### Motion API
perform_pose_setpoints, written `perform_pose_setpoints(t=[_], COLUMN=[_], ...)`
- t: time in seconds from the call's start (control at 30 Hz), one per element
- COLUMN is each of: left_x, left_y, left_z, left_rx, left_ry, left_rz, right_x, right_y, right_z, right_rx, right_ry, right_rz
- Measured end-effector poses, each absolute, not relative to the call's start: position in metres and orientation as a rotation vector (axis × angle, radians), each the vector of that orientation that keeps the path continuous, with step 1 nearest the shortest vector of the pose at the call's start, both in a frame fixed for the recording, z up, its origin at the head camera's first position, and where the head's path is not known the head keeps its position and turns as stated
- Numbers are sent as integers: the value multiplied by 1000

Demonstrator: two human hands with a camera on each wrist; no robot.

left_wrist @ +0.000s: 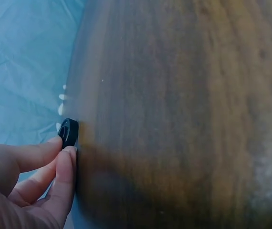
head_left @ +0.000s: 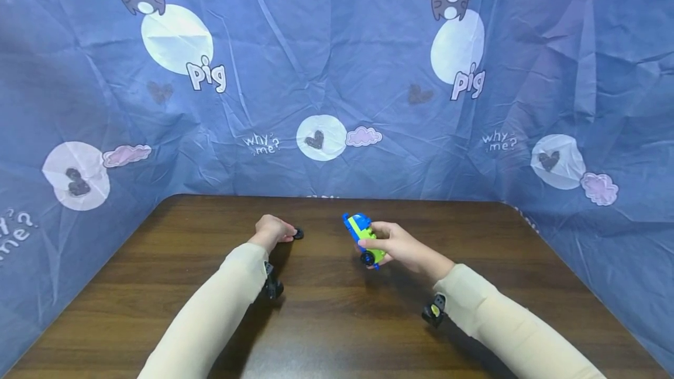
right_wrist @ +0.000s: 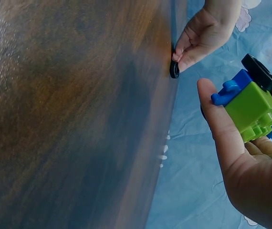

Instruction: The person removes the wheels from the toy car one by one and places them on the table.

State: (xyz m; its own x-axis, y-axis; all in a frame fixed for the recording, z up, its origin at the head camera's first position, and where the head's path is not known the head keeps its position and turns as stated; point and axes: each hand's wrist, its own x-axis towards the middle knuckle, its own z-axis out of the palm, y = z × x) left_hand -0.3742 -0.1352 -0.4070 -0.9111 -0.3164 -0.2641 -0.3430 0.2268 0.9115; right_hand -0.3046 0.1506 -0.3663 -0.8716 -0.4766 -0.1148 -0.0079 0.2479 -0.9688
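Observation:
Between thumb and fingers, my left hand (head_left: 274, 231) pinches a small black toy wheel (left_wrist: 68, 132) at the table surface. The wheel stands tilted on its edge in the left wrist view. My right hand (head_left: 397, 246) grips a blue and lime-green toy car (head_left: 360, 233) built of blocks, held above the table. One black wheel (head_left: 367, 258) shows on the car's near side in the head view. From the right wrist, the car's green block body (right_wrist: 253, 107) and a black wheel (right_wrist: 258, 71) are visible, partly covered by fingers.
Both hands are over a dark brown wooden table (head_left: 326, 320). Behind it and at its sides hangs a blue cloth (head_left: 337, 57) with pig and heart prints. Each wrist wears a small black camera, as on the left (head_left: 272, 282).

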Motion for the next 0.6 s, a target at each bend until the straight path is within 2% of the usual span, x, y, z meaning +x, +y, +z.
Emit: perform_pose_setpoints(t=[0.6], left_x=[-376], left_y=[-140], left_z=[-411], left_rx=[-688], left_ry=[2282], left_rz=[2002], right_x=[-305], right_y=[150], right_z=[-368], right_rx=[-424], right_ry=[2067], right_rz=[-1716])
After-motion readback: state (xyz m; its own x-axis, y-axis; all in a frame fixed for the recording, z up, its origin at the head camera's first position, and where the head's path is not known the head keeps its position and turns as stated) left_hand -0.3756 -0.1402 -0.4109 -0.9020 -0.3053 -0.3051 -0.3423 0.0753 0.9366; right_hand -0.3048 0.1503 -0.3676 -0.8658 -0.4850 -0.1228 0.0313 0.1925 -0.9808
